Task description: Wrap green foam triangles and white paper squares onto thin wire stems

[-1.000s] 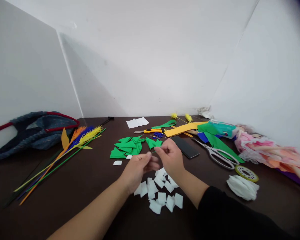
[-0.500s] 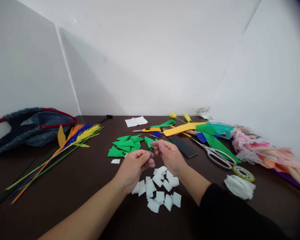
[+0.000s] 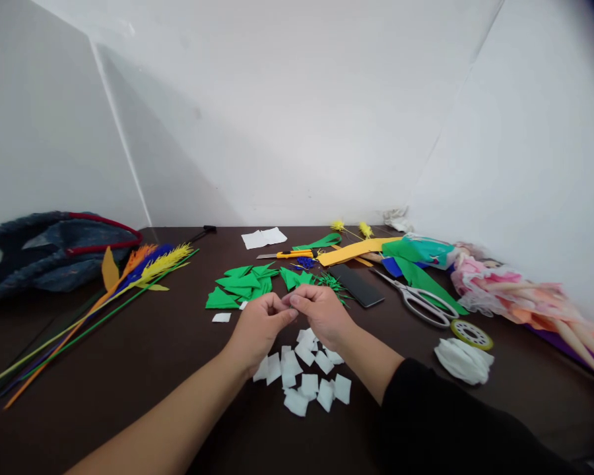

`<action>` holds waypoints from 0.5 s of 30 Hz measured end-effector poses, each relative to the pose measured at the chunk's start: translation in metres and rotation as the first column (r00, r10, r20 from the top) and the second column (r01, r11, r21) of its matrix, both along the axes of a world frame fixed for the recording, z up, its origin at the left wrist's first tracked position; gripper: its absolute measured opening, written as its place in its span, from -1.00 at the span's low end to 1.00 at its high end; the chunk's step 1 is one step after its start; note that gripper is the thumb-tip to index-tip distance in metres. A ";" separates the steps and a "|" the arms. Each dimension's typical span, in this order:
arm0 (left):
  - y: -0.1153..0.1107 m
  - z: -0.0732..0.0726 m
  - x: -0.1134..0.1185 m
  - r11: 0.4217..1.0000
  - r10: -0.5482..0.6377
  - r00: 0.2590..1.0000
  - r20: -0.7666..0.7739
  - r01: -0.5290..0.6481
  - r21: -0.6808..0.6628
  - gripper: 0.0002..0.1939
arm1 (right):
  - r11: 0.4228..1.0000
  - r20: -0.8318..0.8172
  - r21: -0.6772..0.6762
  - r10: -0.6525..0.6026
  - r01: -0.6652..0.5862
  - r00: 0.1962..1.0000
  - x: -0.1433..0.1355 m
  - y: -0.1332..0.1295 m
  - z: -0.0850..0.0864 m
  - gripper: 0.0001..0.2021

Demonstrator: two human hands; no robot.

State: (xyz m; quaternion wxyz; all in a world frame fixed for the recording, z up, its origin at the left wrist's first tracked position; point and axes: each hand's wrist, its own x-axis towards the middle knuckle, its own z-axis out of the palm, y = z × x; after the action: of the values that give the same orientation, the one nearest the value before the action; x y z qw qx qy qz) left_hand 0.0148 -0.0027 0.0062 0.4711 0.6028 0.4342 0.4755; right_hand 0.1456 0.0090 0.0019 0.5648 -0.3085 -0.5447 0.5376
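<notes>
My left hand (image 3: 260,330) and my right hand (image 3: 324,315) meet at the fingertips above the middle of the table, both closed in a pinch. A thin green strip showed between my left fingers a moment ago; now the fingers hide it almost wholly. What my right fingertips press on is too small to make out. Below the hands lie several small white paper squares (image 3: 309,382). Just beyond them are a pile of cut green paper pieces (image 3: 240,284) and a spiky green fringed piece (image 3: 330,282).
A black phone (image 3: 359,287), scissors (image 3: 426,307), a tape roll (image 3: 472,334) and crumpled white tissue (image 3: 464,361) lie at right, near dolls (image 3: 519,287). A yellow utility knife (image 3: 294,254) lies behind with its blade out. Craft wheat stems (image 3: 103,307) and a dark blue fabric item (image 3: 44,254) are left.
My right hand has come left and down, from beside my left hand to touching its fingertips. The green strip has gone out of sight between them. The view has shifted slightly right.
</notes>
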 end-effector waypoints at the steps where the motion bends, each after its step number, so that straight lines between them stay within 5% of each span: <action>1: 0.001 0.000 -0.001 0.998 0.052 0.996 -0.075 -0.050 0.032 -0.77 | 0.999 0.032 0.019 -0.034 0.033 0.999 0.000 0.001 -0.001 -0.93; 6: 0.001 0.003 -0.004 0.958 0.261 0.889 -0.375 -0.191 0.214 -0.78 | 0.996 0.139 -0.017 -0.089 0.092 0.986 -0.002 0.001 -0.002 -0.91; 15: -0.004 0.003 -0.001 0.880 0.402 0.762 -0.508 -0.169 0.444 -0.83 | 0.977 0.097 -0.003 -0.211 0.213 0.973 -0.011 -0.004 0.000 -0.78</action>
State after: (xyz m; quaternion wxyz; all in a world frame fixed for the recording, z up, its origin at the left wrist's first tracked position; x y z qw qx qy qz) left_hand 0.0142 -0.0071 0.0091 0.1112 0.7224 0.5480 0.4068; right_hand 0.1349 0.0045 0.0021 0.5899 -0.3943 -0.5317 0.4625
